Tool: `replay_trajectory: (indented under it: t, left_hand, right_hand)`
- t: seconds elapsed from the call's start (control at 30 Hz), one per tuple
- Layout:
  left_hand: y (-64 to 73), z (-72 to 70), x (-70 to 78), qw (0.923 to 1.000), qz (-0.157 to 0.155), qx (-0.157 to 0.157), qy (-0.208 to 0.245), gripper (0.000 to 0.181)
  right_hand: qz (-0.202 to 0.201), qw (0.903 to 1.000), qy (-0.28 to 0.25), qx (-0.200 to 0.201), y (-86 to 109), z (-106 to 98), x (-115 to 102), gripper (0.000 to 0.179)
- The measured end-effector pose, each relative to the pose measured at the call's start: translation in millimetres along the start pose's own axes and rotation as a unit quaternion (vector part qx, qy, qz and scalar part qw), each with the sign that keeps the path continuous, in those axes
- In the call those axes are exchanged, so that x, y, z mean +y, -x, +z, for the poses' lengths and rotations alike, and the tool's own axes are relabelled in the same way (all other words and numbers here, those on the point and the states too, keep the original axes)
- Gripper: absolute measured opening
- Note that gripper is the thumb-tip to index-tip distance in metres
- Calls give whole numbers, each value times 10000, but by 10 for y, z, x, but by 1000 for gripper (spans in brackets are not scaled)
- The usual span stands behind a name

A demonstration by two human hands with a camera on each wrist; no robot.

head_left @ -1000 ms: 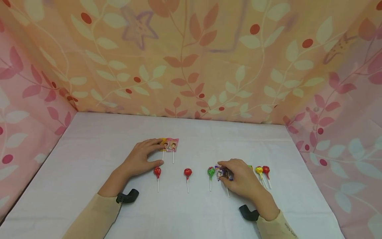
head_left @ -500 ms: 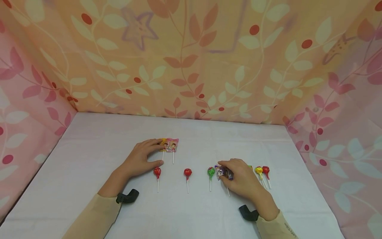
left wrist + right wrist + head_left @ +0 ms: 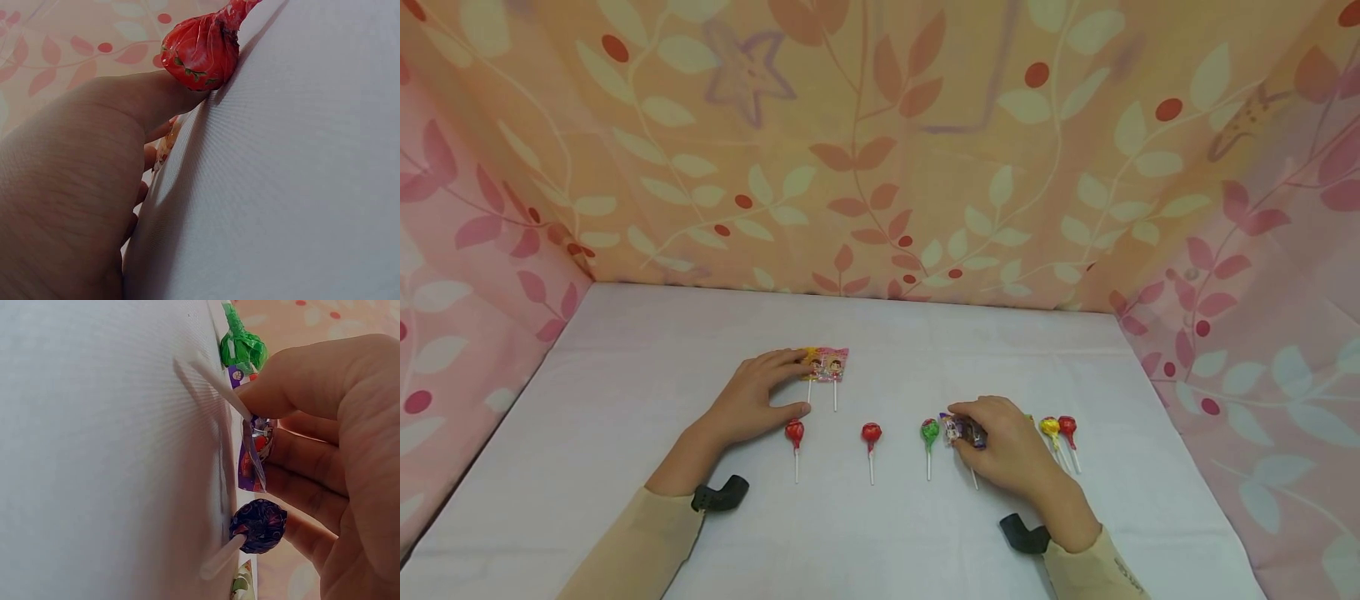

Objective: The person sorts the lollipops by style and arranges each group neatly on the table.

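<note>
My right hand (image 3: 1007,437) pinches a lollipop in a purple printed wrapper (image 3: 257,450) between thumb and fingers, its white stick slanting down toward the table. A dark blue ball lollipop (image 3: 259,526) lies by the lower fingers, hidden under the hand in the head view. Just left of the purple one is a green lollipop (image 3: 929,430). My left hand (image 3: 756,396) rests on the table, fingers extended, their tips over a yellow-wrapped lollipop (image 3: 810,364) beside a pink-wrapped one (image 3: 836,364). Its thumb tip is right at the head of a red lollipop (image 3: 203,53).
Another red lollipop (image 3: 871,433) lies between the hands. Right of my right hand are a yellow lollipop (image 3: 1050,427) and a red one (image 3: 1067,426), close together. The white-covered table (image 3: 850,542) meets floral cloth (image 3: 880,167) at the back and sides.
The purple lollipop's stick end has shifted very slightly up and right under my right hand. The left hand and the other lollipops stay in place.
</note>
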State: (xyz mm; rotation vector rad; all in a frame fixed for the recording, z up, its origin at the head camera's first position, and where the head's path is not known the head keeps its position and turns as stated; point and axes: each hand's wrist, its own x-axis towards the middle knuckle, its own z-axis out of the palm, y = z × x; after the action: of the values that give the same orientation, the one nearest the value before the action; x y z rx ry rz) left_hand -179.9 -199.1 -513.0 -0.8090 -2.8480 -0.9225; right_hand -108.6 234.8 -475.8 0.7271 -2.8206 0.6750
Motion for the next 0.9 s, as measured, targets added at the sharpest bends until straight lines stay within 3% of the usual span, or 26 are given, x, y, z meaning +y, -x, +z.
replay_trajectory:
  t: [0.9]
  left_hand:
    - [1, 18, -31, 10000, 86, 30, -39, 66]
  right_hand:
    - [-183, 9992, -57, 343, -77, 2, -79, 48]
